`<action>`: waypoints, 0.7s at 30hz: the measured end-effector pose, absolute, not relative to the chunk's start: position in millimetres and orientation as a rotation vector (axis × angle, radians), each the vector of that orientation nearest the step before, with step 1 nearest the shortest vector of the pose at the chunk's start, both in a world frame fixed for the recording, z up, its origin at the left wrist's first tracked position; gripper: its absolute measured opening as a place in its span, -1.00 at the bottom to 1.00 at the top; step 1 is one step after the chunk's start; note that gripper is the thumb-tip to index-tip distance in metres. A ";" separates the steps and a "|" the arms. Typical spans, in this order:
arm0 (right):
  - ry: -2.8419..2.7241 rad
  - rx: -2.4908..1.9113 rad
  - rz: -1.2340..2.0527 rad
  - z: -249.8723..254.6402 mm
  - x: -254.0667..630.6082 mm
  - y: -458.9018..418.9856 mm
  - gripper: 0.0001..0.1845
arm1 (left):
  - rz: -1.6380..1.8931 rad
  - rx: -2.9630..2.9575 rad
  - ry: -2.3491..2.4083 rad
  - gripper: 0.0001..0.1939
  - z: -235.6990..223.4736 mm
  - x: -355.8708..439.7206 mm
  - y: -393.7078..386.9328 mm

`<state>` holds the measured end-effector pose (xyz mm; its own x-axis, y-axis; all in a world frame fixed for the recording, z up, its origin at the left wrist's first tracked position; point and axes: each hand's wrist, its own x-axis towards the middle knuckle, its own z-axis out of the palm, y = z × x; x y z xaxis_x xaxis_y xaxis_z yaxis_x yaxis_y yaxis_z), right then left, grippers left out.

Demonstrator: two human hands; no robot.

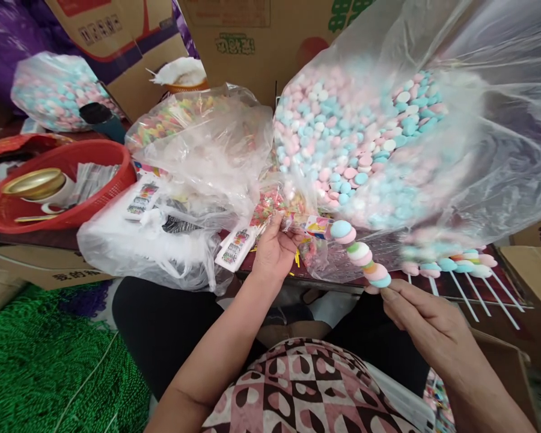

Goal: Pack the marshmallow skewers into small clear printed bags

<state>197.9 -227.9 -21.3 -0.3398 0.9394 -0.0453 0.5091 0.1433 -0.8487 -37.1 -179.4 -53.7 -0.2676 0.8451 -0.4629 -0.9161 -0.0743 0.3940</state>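
Note:
My left hand (277,248) pinches a small clear plastic sleeve (314,224) with a colourful print, stretched out to the right. In my right hand (426,316) is a marshmallow skewer (359,255), gripped at its lower end below a blue piece. Pink, blue, white, green and orange pieces are stacked along it. Its blue top end meets the sleeve's mouth; I cannot tell if it is inside. Several similar marshmallow sticks (464,264) lie at the table's right edge, white sticks towards me. Beside my left wrist rests a stack of printed cards (237,246).
A large clear bag of pastel marshmallows (342,138) fills the back right. Left of it stand a bag of colourful candies (193,126) and a white plastic bag (135,240). A red basket (128,165) holds a golden bowl (36,183). Cardboard boxes (270,54) stand behind.

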 end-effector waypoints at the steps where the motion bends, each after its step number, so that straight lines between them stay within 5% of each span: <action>1: -1.971 -1.378 1.041 -18.8 200.1 -226.4 -0.66 | 1.696 -0.110 0.731 -0.87 -55.0 -37.2 -179.3; 12: -2.093 -1.404 0.816 -17.4 226.8 -216.7 -0.72 | 1.739 0.223 0.791 -0.77 -62.2 -36.8 -179.5; 21: -2.036 -1.401 0.173 -41.6 207.9 -221.7 -0.64 | 1.723 0.260 0.746 -0.76 -60.2 -34.5 -180.9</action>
